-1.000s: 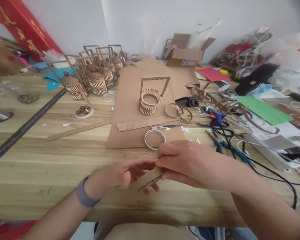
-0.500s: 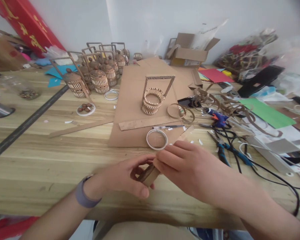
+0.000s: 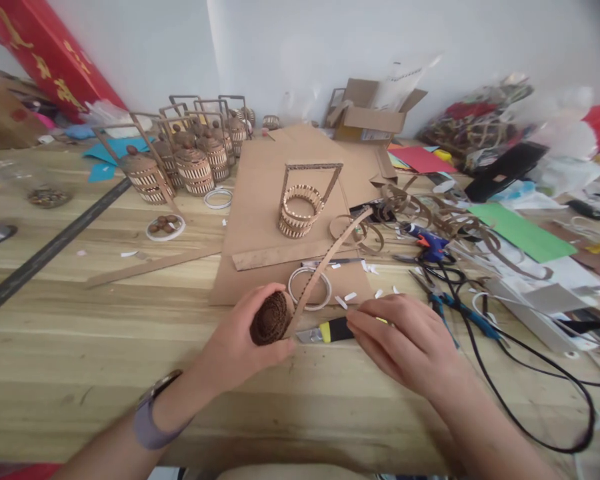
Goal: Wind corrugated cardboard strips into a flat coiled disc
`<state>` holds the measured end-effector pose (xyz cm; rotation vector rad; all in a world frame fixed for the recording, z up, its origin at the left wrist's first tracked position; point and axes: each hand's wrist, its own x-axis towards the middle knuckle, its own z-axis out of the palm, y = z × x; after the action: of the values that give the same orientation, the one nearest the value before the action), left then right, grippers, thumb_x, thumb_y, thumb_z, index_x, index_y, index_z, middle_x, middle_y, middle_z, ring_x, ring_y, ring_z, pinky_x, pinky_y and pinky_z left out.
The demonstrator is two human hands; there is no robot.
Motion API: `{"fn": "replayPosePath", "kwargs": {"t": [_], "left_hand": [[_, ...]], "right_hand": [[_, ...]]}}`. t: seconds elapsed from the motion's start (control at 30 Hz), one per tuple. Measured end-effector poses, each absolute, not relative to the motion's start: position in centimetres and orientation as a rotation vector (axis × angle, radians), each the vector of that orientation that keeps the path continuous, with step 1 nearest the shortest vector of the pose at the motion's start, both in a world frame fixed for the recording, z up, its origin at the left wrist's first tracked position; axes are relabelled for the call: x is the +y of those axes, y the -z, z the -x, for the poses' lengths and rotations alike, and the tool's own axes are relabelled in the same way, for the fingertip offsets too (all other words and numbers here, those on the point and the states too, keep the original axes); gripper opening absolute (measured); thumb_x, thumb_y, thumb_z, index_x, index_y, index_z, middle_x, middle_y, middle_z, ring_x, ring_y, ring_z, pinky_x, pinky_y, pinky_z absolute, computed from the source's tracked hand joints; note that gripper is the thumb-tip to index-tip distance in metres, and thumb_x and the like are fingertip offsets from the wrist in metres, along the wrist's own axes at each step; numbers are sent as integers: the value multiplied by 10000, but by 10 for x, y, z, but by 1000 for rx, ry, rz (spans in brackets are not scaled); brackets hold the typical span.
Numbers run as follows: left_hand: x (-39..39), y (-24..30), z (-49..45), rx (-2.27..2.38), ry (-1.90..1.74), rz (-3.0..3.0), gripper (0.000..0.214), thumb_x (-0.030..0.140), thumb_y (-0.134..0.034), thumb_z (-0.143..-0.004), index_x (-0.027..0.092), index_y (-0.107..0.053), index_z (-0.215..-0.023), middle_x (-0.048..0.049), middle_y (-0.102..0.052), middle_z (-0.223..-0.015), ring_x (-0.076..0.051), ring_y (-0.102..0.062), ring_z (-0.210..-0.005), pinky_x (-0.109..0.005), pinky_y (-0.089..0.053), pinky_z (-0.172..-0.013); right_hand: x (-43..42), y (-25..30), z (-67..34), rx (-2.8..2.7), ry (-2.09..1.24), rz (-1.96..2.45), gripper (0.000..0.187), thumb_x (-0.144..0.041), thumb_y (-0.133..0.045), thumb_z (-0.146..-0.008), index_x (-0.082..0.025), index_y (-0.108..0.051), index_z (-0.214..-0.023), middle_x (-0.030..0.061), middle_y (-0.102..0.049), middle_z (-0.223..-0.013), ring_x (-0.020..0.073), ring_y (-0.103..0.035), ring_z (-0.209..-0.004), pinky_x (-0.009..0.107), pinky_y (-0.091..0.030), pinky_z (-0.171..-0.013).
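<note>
In my left hand (image 3: pixel 240 333) is a tight brown coil of corrugated cardboard strip (image 3: pixel 271 319), its ridged spiral end facing up. From the coil a loose strip tail (image 3: pixel 325 263) curves up and to the right. My right hand (image 3: pixel 405 340) is apart from the tail, with its fingers bent and tips close together. Those fingertips cover part of a yellow and black utility knife (image 3: pixel 337 329); whether they touch it or pinch anything is hidden. Behind the tail lies a white-rimmed ring of tape (image 3: pixel 310 288).
A small basket (image 3: pixel 300 213) with a square handle stands on a cardboard sheet (image 3: pixel 260 173). Several lidded baskets (image 3: pixel 195 167) crowd the back left. On the right are pliers (image 3: pixel 440 300), a blue glue gun (image 3: pixel 427 241), black cables (image 3: pixel 480 373) and curled cardboard strips (image 3: pixel 420 207).
My right hand has come off the cardboard and moved right. The left hand has turned the coil so its spiral end shows, and the strip tail now sticks out. The knife has come into sight.
</note>
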<state>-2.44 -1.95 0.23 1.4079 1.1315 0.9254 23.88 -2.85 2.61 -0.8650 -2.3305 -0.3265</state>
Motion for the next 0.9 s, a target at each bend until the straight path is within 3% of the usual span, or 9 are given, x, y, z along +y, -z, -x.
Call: {"fn": "replayPosePath", "kwargs": {"t": [0.1, 0.2, 0.3, 0.37, 0.43, 0.53, 0.63, 0.77, 0.9], "left_hand": [[-19, -1, 25, 1191, -948, -1373, 618, 218, -859, -650, 256, -663, -1235, -88, -647, -1228, -358, -542, -1186, -449, -371, -1066], [-21, 2, 23, 1200, -961, -1438, 606, 230, -853, -663, 261, -652, -1233, -86, -634, -1246, -353, -534, -1202, -448, -349, -1091], [-23, 5, 21, 1190, -978, -1528, 583, 234, -842, -679, 261, -642, -1226, -95, -600, -1307, -354, -515, -1243, -442, -330, -1110], [-24, 6, 19, 1193, -977, -1561, 590, 236, -843, -677, 255, -634, -1229, -107, -552, -1389, -365, -467, -1310, -446, -297, -1136], [-24, 8, 18, 1188, -955, -1580, 594, 245, -836, -691, 250, -618, -1243, -114, -521, -1433, -370, -433, -1349, -459, -271, -1155], [-25, 10, 17, 1155, -890, -1584, 606, 270, -814, -727, 250, -573, -1283, -127, -557, -1384, -367, -484, -1296, -492, -301, -1139], [-25, 12, 20, 1130, -776, -1598, 662, 303, -814, -732, 253, -523, -1325, -141, -542, -1396, -378, -494, -1283, -522, -330, -1121], [-24, 14, 25, 1013, -551, -1594, 917, 320, -832, -693, 248, -347, -1469, -155, -446, -1498, -385, -430, -1365, -536, -321, -1143], [-22, 15, 30, 1005, -456, -1511, 964, 268, -794, -677, 247, -297, -1503, -159, -429, -1528, -372, -449, -1370, -523, -359, -1132]], "right_hand": [[-27, -18, -246, -2336, 169, 967, 121, -174, -569, -953, -208, -683, -977, 39, -723, -782, 164, -664, -677, 298, -506, -631], [-29, -10, -237, -2135, -345, 1251, 141, -238, -568, -959, -193, -686, -1022, 37, -714, -782, 153, -663, -673, 263, -514, -603], [-34, 0, -212, -1881, -946, 1261, 335, -341, -698, -862, -214, -626, -1163, 13, -699, -840, 125, -617, -615, 251, -526, -596], [-37, 6, -193, -1726, -1191, 1181, 366, -363, -750, -810, -219, -606, -1114, 1, -682, -838, 129, -609, -658, 261, -521, -645], [-37, 12, -177, -1545, -1314, 1130, 249, -347, -733, -822, -216, -597, -985, -9, -650, -810, 134, -604, -705, 260, -500, -670], [-36, 17, -166, -1385, -1408, 1052, 239, -368, -747, -808, -214, -582, -887, -22, -601, -768, 137, -576, -711, 262, -471, -666], [-35, 20, -164, -1274, -1516, 1007, 325, -442, -788, -771, -210, -589, -883, -14, -606, -777, 144, -569, -724, 281, -467, -696], [-33, 22, -166, -1126, -1714, 840, 415, -481, -816, -742, -201, -598, -958, 4, -629, -844, 150, -595, -779, 293, -479, -757], [-31, 21, -166, -1086, -1759, 754, 357, -444, -816, -760, -200, -588, -887, -23, -574, -785, 127, -565, -747, 276, -468, -763]]}}
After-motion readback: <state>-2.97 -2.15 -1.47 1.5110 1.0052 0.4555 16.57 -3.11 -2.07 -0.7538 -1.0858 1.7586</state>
